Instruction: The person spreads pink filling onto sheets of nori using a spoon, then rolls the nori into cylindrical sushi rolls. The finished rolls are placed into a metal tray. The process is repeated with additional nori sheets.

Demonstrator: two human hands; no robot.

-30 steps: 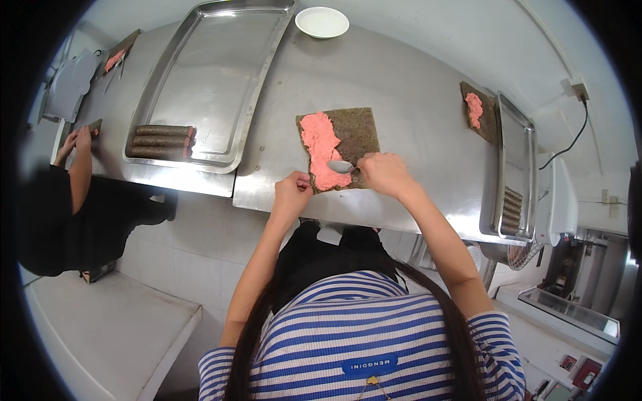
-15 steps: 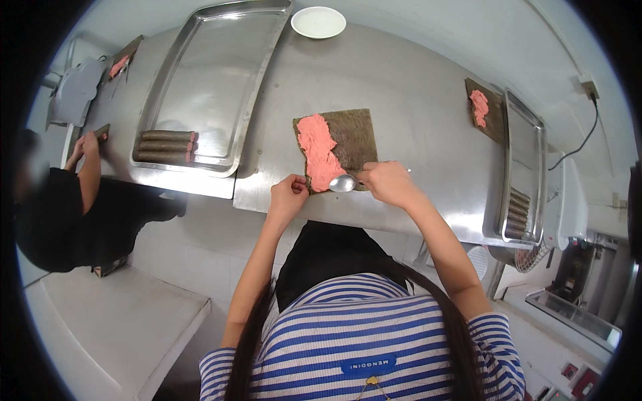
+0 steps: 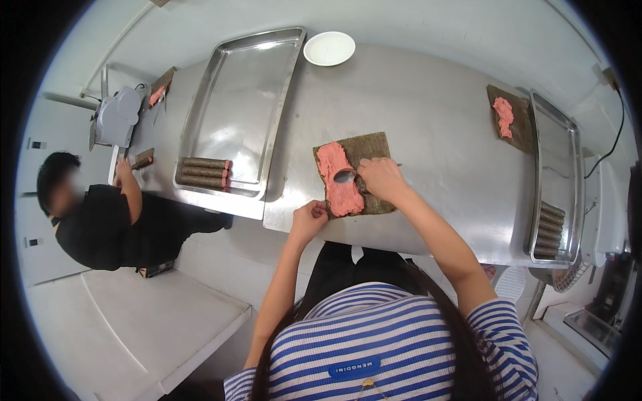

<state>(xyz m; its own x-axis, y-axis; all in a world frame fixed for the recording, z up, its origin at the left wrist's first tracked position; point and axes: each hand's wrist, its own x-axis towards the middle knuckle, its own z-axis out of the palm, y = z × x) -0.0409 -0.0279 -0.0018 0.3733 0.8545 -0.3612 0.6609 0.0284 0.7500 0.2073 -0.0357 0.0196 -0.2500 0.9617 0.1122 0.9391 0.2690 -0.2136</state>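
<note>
A dark green nori sheet (image 3: 376,155) lies flat on the steel table in front of me. Pink paste (image 3: 340,184) covers a band along its left side. My right hand (image 3: 380,177) is closed on a metal spoon (image 3: 344,176), whose bowl rests against the paste at mid-band. The handle runs back under my fingers. At the sheet's near left corner, my left hand (image 3: 311,217) pinches the nori edge between thumb and fingers.
To the left stands a large steel tray (image 3: 273,113) holding several filled nori rolls (image 3: 204,172). A white bowl (image 3: 329,49) sits at the back. At right are another pasted nori sheet (image 3: 521,127) and a tray (image 3: 563,157) with rolls (image 3: 550,230). A co-worker (image 3: 100,224) handles a roll at far left.
My right hand has moved the spoon away from me, from the near end of the paste to its middle. My left hand stays at the near corner. The whole view has shifted.
</note>
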